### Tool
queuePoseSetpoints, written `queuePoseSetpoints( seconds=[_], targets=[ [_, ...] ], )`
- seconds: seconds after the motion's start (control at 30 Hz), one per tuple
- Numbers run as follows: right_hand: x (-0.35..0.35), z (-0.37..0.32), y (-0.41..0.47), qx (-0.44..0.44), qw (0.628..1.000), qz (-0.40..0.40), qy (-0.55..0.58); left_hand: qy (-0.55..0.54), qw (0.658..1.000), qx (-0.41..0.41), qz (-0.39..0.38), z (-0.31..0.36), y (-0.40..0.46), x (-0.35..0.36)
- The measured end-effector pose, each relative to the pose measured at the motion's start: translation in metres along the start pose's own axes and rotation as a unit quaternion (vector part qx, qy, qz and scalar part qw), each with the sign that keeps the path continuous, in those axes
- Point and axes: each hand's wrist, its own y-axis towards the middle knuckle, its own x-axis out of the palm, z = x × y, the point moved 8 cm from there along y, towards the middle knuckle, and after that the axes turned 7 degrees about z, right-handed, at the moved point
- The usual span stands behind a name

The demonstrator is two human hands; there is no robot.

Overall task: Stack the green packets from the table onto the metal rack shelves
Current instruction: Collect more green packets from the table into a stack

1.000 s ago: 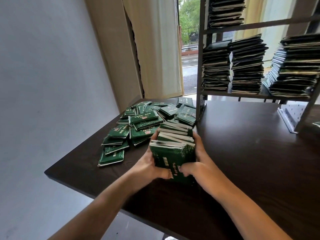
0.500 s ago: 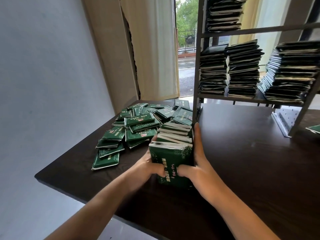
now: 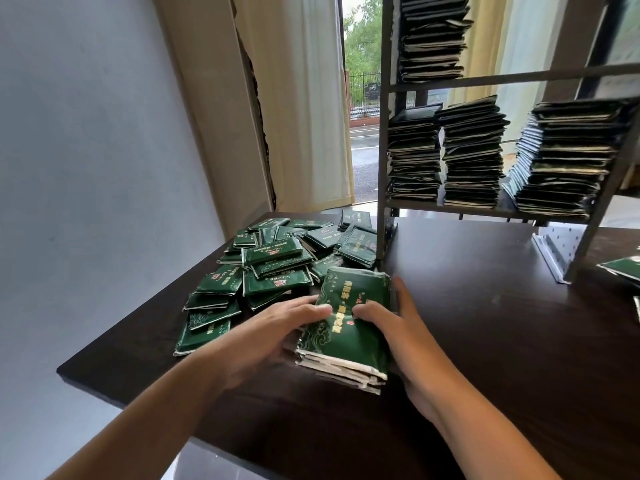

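We saw a dark wooden table (image 3: 485,341) filling most of the view, set against a pale wall (image 3: 86,150) with cream curtains (image 3: 304,98) by a window. On the table's far side stood the metal rack (image 3: 384,150). Its lower shelf carried three tall stacks of packets (image 3: 474,154), and another stack (image 3: 433,36) sat on the shelf above.

To the left of the rack's near post lay a loose heap of green packets (image 3: 273,265), spread flat and overlapping across the table's far left corner. A stray packet (image 3: 623,266) lay at the right edge, just beside the rack's perforated foot bracket (image 3: 557,251).

Near the middle of the table, in front of the heap, a short pile of packets (image 3: 349,327) lay flat on the wood, face up with gold lettering on top and pale sealed edges toward us.

Both hands were on that pile. The left hand (image 3: 273,337) lay against its left side, fingers stretched forward and only slightly bent, the fingertips resting on the top packet. The right hand (image 3: 398,334) bracketed the right side, its thumb bent over the top face and the other fingers extended along the pile's right edge. We could not tell how firmly either hand pressed.
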Motion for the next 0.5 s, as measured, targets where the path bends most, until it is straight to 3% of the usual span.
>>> queuePoseSetpoints(
  seconds=[0.1,0.17,0.2,0.27,0.3,0.37,0.43,0.5],
  targets=[
    [0.004,0.007,-0.004,0.036,0.999,-0.029,-0.005,-0.006,0.999,-0.008,0.035,-0.003,-0.002,-0.020],
    [0.006,0.006,-0.006,0.031,0.998,-0.044,-0.025,0.048,0.991,0.010,0.123,-0.006,-0.002,-0.047],
    [0.009,0.006,-0.008,0.031,0.997,-0.051,-0.041,0.141,0.972,0.027,0.187,-0.005,-0.005,-0.066],
    [0.011,0.005,-0.010,0.030,0.996,-0.057,-0.059,0.350,0.891,0.005,0.290,-0.011,-0.012,-0.102],
    [0.011,0.005,-0.009,0.027,0.996,-0.054,-0.059,0.415,0.859,-0.039,0.299,-0.020,-0.015,-0.114],
    [0.010,0.003,-0.008,0.022,0.997,-0.044,-0.062,0.474,0.829,-0.128,0.267,-0.043,-0.019,-0.129],
    [0.013,-0.001,-0.011,0.019,0.997,-0.046,-0.060,0.481,0.825,-0.160,0.248,-0.055,-0.023,-0.132],
    [0.013,-0.003,-0.013,0.017,0.997,-0.045,-0.055,0.488,0.823,-0.141,0.253,-0.054,-0.025,-0.130]
  ],
)
